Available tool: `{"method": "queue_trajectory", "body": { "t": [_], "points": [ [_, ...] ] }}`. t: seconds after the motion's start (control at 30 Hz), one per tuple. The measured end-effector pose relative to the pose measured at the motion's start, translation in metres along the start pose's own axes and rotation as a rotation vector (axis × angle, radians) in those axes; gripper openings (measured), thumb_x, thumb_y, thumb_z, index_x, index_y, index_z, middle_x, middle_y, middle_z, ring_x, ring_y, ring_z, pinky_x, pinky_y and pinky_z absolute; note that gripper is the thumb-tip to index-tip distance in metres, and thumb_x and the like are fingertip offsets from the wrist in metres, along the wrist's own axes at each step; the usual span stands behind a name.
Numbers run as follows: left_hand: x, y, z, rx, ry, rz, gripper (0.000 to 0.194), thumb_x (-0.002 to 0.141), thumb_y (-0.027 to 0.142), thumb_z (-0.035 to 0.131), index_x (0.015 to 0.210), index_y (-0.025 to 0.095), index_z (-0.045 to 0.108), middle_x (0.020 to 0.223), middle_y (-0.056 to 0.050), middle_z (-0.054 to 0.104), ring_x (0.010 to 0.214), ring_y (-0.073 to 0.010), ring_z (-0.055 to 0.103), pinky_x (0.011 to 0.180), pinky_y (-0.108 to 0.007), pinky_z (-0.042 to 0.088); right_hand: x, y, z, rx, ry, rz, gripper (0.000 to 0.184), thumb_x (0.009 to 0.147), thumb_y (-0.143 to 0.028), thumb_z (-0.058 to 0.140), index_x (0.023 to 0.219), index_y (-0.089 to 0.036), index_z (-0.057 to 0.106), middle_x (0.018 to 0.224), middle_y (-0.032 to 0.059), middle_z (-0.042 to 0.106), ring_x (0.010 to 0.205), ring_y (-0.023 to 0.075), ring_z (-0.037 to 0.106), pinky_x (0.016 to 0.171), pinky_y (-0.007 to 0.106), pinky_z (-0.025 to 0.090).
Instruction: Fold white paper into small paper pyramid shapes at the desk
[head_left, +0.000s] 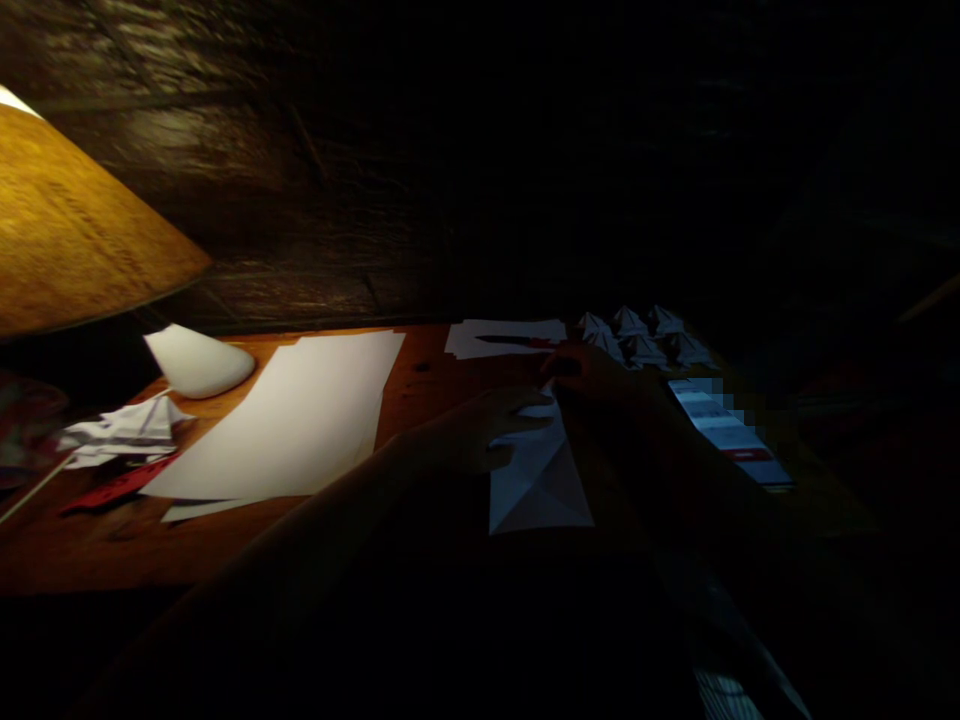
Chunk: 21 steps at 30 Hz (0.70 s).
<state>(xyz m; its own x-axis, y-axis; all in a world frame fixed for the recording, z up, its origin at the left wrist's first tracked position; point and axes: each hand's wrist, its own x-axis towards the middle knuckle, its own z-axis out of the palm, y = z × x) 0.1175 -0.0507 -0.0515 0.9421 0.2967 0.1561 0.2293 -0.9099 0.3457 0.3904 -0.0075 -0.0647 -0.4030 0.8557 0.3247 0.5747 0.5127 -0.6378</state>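
Observation:
A creased sheet of white paper (541,492) lies in front of me, its far end folded to a narrow point. My left hand (480,425) rests on the paper's left side, fingers apart and stretched across it. At the pointed far end, my right hand (592,375) has its fingers curled together on the tip of the paper. Dim light hides part of the right fingers. Just beyond the hands, a knife (510,342) with a dark blade and a red part lies on a small stack of white paper (469,338).
Several folded paper pieces (630,322) stand in rows at the back right, near a lit phone (731,435). Large white sheets (300,410) cover the wooden table (420,395) at left. Beside them are a white rounded object (199,365), crumpled paper (124,430), a red object (120,487) and a lampshade (82,220).

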Motion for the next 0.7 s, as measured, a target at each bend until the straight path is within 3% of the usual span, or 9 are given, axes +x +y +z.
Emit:
{"method": "queue_trajectory", "body": {
  "t": [0.13, 0.23, 0.37, 0.7],
  "points": [
    [0.001, 0.007, -0.003, 0.007, -0.006, -0.058, 0.072, 0.086, 0.014, 0.065, 0.153, 0.034, 0.049, 0.170, -0.005, 0.030, 0.155, -0.0329, 0.028, 0.127, -0.059, 0.026, 0.001, 0.000, -0.004, 0.103, -0.062, 0.062, 0.035, 0.067, 0.001, 0.063, 0.093, -0.019, 0.078, 0.102, 0.0044, 0.079, 0.098, 0.0221, 0.072, 0.093, 0.036, 0.054],
    [0.001, 0.013, -0.006, 0.010, -0.018, -0.084, 0.074, 0.085, 0.016, 0.067, 0.154, 0.035, 0.048, 0.171, -0.004, 0.028, 0.155, -0.0349, 0.027, 0.126, -0.062, 0.024, 0.002, 0.000, -0.005, 0.161, -0.063, 0.119, 0.024, 0.075, -0.008, 0.067, 0.095, -0.019, 0.078, 0.102, 0.0049, 0.078, 0.098, 0.0221, 0.072, 0.093, 0.037, 0.054],
    [0.000, 0.016, -0.006, 0.022, -0.024, -0.100, 0.074, 0.086, 0.017, 0.067, 0.155, 0.036, 0.047, 0.170, -0.003, 0.028, 0.155, -0.0353, 0.026, 0.126, -0.063, 0.022, 0.002, -0.003, -0.002, 0.085, -0.010, 0.078, 0.012, 0.082, -0.022, 0.072, 0.092, -0.019, 0.077, 0.100, 0.0064, 0.078, 0.095, 0.0220, 0.071, 0.093, 0.038, 0.053],
    [0.000, 0.016, -0.005, 0.009, -0.032, -0.116, 0.074, 0.087, 0.020, 0.067, 0.155, 0.039, 0.046, 0.169, -0.004, 0.031, 0.154, -0.0368, 0.028, 0.124, -0.064, 0.026, 0.003, 0.001, 0.012, 0.004, 0.080, 0.024, 0.011, 0.077, -0.022, 0.075, 0.088, -0.020, 0.075, 0.094, 0.0037, 0.077, 0.087, 0.0202, 0.069, 0.083, 0.033, 0.051]
  ]
}}
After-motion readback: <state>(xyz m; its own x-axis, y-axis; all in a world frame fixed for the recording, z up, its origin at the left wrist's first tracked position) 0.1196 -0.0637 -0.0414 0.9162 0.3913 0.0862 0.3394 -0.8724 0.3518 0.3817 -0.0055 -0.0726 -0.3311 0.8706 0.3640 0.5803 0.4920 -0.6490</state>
